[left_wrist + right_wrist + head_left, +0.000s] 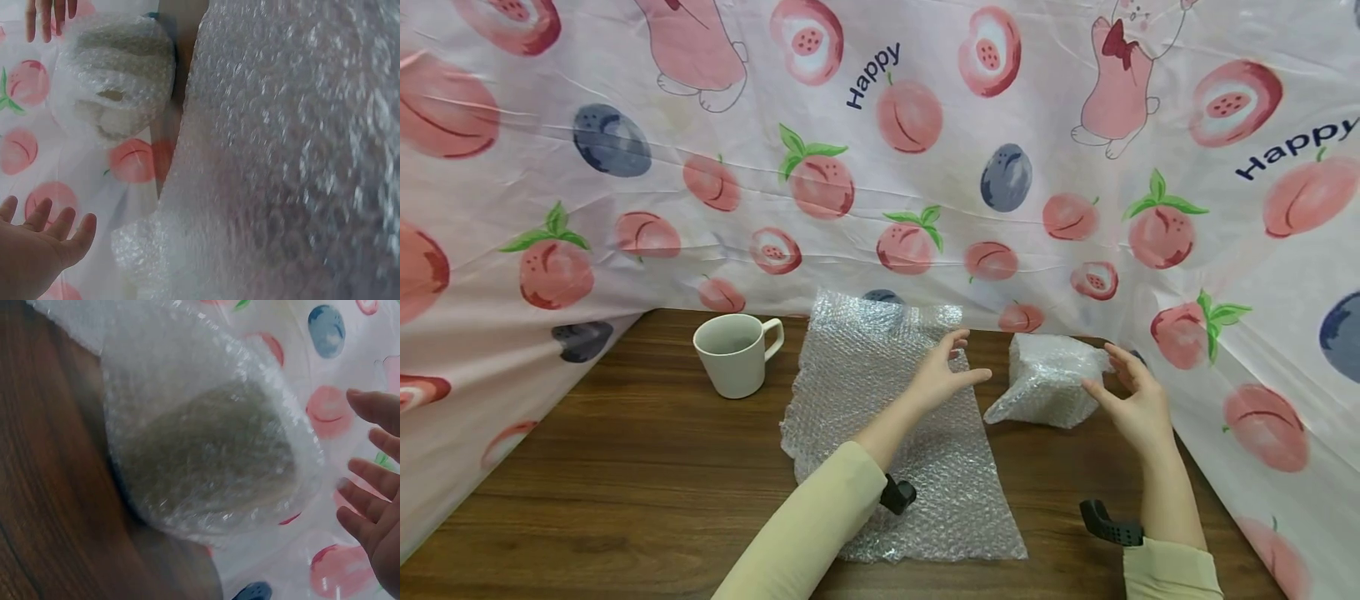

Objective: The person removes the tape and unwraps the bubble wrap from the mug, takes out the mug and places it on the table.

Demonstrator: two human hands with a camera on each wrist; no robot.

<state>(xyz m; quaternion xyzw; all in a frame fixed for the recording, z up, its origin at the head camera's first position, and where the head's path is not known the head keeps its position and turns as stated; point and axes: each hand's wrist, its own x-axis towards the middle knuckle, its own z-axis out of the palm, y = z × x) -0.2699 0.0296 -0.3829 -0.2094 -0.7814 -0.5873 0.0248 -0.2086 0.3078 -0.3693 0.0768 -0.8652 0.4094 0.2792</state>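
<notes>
Right of the sheet, whatever the bundle holds is blurred; the right hand beside it and left hand hiding some sheet have fingers apart.

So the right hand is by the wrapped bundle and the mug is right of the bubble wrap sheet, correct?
Not quite: the mug is left of the bubble wrap sheet, as the head view shows. The right hand is by the wrapped bundle.
</notes>
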